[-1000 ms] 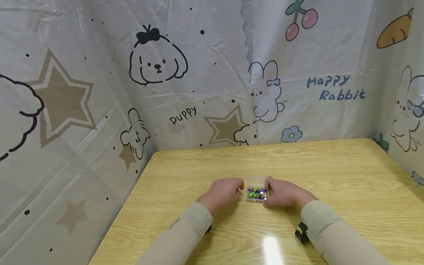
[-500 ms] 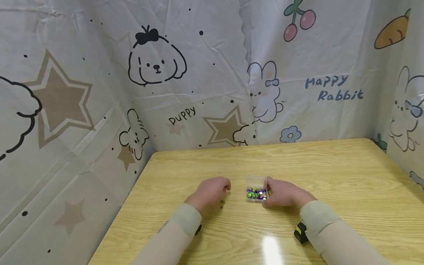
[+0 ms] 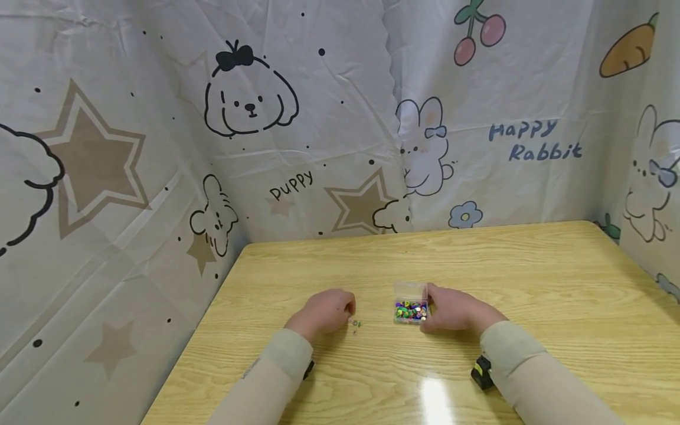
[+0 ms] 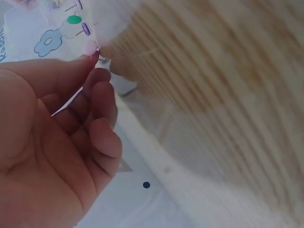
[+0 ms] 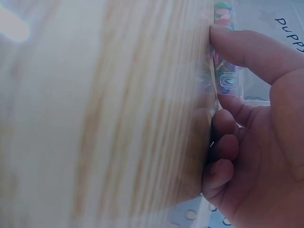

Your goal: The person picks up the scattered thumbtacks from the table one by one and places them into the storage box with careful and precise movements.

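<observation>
My left hand (image 3: 325, 311) is low over the table, left of the box, beside several loose thumbtacks (image 3: 355, 323). In the left wrist view its thumb and index finger pinch a red thumbtack (image 4: 95, 56). Just beyond the fingertips are a green thumbtack (image 4: 74, 19), a purple thumbtack (image 4: 86, 29) and a pale pink one. My right hand (image 3: 453, 309) grips the right side of a small clear plastic box (image 3: 406, 322), thumb at the front and fingers behind. Its lid (image 3: 411, 290) stands raised at the back. Colourful thumbtacks (image 3: 410, 310) fill the box.
A wood-grain table (image 3: 510, 265) lies under both hands. White printed cloth (image 3: 329, 118) hangs behind it and at both sides. Black devices are partly visible under both wrists, such as the right wrist device (image 3: 482, 372).
My left hand has moved left from beside the box to the table, and loose thumbtacks there have come into view. The right hand still holds the box in place.
</observation>
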Available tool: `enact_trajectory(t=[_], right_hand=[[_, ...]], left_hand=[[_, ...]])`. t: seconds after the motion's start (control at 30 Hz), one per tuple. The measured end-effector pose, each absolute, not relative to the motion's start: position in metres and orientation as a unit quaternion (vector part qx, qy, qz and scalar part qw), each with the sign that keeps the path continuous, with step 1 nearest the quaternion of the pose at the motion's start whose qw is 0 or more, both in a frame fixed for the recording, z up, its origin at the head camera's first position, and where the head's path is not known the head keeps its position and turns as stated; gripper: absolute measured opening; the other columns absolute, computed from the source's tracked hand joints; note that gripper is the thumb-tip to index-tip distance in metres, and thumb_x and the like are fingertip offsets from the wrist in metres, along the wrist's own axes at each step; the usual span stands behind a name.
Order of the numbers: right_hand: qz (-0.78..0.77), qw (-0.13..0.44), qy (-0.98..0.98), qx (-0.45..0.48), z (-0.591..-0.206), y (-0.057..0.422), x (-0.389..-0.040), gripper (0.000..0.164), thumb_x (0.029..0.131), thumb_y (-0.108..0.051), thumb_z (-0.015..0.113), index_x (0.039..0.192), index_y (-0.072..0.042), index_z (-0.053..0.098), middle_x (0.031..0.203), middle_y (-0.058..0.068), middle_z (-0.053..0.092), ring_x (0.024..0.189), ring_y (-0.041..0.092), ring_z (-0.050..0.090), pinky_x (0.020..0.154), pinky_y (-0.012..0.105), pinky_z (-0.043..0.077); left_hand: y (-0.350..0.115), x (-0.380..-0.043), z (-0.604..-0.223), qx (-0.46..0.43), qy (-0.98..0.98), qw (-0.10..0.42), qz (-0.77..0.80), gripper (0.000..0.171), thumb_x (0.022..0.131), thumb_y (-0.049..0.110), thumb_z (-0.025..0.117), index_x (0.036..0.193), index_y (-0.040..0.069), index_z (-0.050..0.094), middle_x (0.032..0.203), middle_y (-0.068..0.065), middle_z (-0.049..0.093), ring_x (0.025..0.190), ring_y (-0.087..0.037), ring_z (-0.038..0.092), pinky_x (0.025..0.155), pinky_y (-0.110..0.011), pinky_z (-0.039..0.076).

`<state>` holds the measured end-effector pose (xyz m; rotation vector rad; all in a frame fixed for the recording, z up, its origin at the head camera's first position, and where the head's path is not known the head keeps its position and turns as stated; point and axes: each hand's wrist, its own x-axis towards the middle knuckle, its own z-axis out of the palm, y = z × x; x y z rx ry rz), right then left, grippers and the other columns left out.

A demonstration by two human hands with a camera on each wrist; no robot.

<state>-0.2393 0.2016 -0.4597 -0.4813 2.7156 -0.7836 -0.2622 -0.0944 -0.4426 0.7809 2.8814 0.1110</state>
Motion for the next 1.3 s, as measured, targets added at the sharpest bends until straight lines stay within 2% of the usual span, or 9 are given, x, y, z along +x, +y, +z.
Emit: enact_trajectory(t=[0.2, 0.5, 0.73, 0.93, 1.3], right_hand=[[-0.276, 0.141, 0.938, -0.158, -0.461, 0.201, -0.240, 0.048, 0.072, -0.037, 0.079, 0.100, -0.016, 0.046, 0.091, 0.000, 0.055, 0.076, 0.019, 0.048, 0.069, 0.040, 0.040], [-0.280, 0.143, 0.936, -0.154, -0.463, 0.201, -0.241, 0.048, 0.072, -0.037, 0.079, 0.100, -0.017, 0.046, 0.090, 0.000, 0.055, 0.076, 0.019, 0.048, 0.068, 0.039, 0.040], [-0.280, 0.141, 0.937, -0.156, -0.461, 0.201, -0.240, 0.048, 0.072, -0.037, 0.079, 0.101, -0.016, 0.047, 0.089, 0.001, 0.054, 0.075, 0.020, 0.048, 0.068, 0.040, 0.040], [-0.278, 0.143, 0.937, -0.156, -0.460, 0.202, -0.240, 0.048, 0.072, -0.037, 0.079, 0.101, -0.016, 0.047, 0.091, 0.002, 0.054, 0.076, 0.021, 0.048, 0.069, 0.041, 0.039], [-0.278, 0.143, 0.936, -0.164, -0.459, 0.201, -0.238, 0.050, 0.072, -0.037, 0.080, 0.102, -0.015, 0.047, 0.093, 0.002, 0.055, 0.077, 0.020, 0.048, 0.072, 0.042, 0.041]], left_hand=[[-0.096, -0.261, -0.442, 0.259, 0.962, 0.081, 0.036, 0.016, 0.088, 0.008, 0.059, 0.083, 0.023, 0.059, 0.080, 0.012, 0.057, 0.070, -0.009, 0.050, 0.065, -0.032, 0.046], [-0.095, -0.261, -0.443, 0.260, 0.964, 0.054, 0.024, 0.019, 0.088, 0.010, 0.059, 0.078, 0.025, 0.057, 0.077, 0.012, 0.057, 0.068, -0.008, 0.049, 0.064, -0.032, 0.046], [-0.089, -0.260, -0.441, 0.262, 0.964, 0.023, 0.044, 0.013, 0.093, 0.020, 0.061, 0.082, 0.025, 0.058, 0.077, 0.013, 0.057, 0.068, -0.006, 0.049, 0.064, -0.032, 0.046], [-0.081, -0.260, -0.442, 0.273, 0.961, -0.001, 0.044, 0.013, 0.096, 0.020, 0.057, 0.084, 0.025, 0.059, 0.076, 0.014, 0.057, 0.066, -0.004, 0.049, 0.063, -0.030, 0.047], [-0.057, -0.255, -0.438, 0.298, 0.954, -0.007, 0.031, 0.011, 0.093, 0.019, 0.060, 0.084, 0.025, 0.061, 0.078, 0.015, 0.059, 0.065, -0.002, 0.049, 0.063, -0.027, 0.047]])
